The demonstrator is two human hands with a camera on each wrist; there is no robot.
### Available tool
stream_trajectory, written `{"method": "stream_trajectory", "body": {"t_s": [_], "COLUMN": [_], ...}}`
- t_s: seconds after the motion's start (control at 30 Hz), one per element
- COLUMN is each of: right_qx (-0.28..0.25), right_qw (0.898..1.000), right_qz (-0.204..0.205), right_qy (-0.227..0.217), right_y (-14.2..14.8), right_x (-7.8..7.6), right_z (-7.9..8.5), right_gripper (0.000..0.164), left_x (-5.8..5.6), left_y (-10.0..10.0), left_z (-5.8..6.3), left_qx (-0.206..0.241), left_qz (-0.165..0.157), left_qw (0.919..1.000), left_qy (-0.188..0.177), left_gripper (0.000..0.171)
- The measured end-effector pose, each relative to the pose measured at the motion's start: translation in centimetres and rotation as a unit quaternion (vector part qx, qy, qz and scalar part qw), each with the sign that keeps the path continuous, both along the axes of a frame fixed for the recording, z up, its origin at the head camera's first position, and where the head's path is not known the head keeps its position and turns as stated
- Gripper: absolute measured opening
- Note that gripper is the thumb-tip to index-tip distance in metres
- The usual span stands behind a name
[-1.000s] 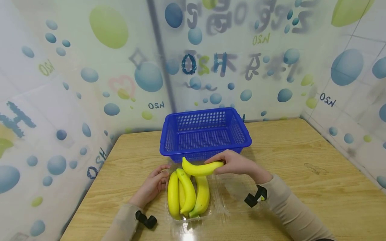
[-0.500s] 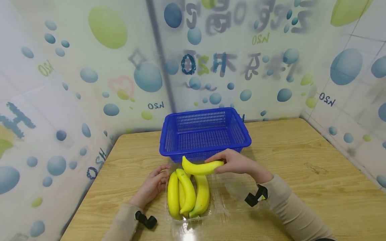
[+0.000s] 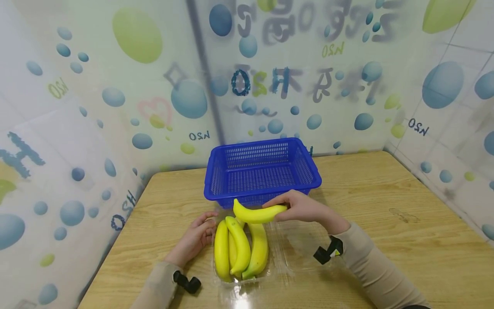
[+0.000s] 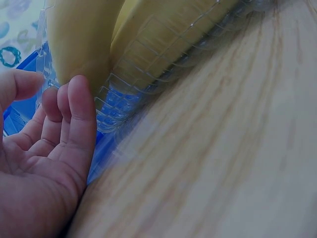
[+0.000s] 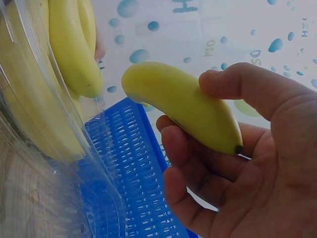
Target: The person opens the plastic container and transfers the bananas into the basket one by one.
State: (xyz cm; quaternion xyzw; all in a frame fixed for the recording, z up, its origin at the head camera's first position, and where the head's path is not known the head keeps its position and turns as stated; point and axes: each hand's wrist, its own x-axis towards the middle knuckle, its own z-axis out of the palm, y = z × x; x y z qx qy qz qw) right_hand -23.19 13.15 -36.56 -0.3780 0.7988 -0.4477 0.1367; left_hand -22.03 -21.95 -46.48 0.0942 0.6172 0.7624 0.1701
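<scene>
In the head view my right hand (image 3: 305, 210) holds a yellow banana (image 3: 256, 214) by one end, above the far end of a clear plastic container (image 3: 273, 259). The right wrist view shows that banana (image 5: 178, 101) pinched between thumb and fingers, its dark tip near the palm. Several more bananas (image 3: 221, 251) lie side by side in the container. At the container's left wall is my left hand (image 3: 197, 236), fingers loosely bent. In the left wrist view its fingertips (image 4: 79, 91) are close to the clear wall; whether they press on it, I cannot tell.
Just behind the container stands a blue perforated basket (image 3: 262, 189) with nothing in it. The container's clear lid (image 3: 305, 246) lies opened out to the right on the wooden table (image 3: 386, 206). A bubble-patterned curtain (image 3: 328, 98) closes off the back and sides.
My right hand has risen very slightly with the banana, away from the others. The left hand, container and basket stay where they were.
</scene>
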Motion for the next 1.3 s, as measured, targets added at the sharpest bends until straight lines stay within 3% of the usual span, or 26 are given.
{"method": "stream_trajectory", "body": {"t_s": [0.43,1.3], "right_qx": [-0.008,-0.024], "right_qw": [1.0,0.999], "right_qz": [-0.001,-0.006], "right_qy": [-0.007,-0.021], "right_y": [0.22,0.61], "right_x": [-0.02,-0.16], "right_z": [0.06,0.26], "right_gripper": [0.037,0.036], "left_x": [-0.12,-0.01], "left_y": [0.08,-0.01], "left_z": [-0.08,0.05], "left_qx": [-0.008,0.001], "left_qz": [0.012,-0.005], "left_qw": [0.9999,1.0], "left_qy": [-0.004,-0.001], "left_gripper": [0.031,0.025]}}
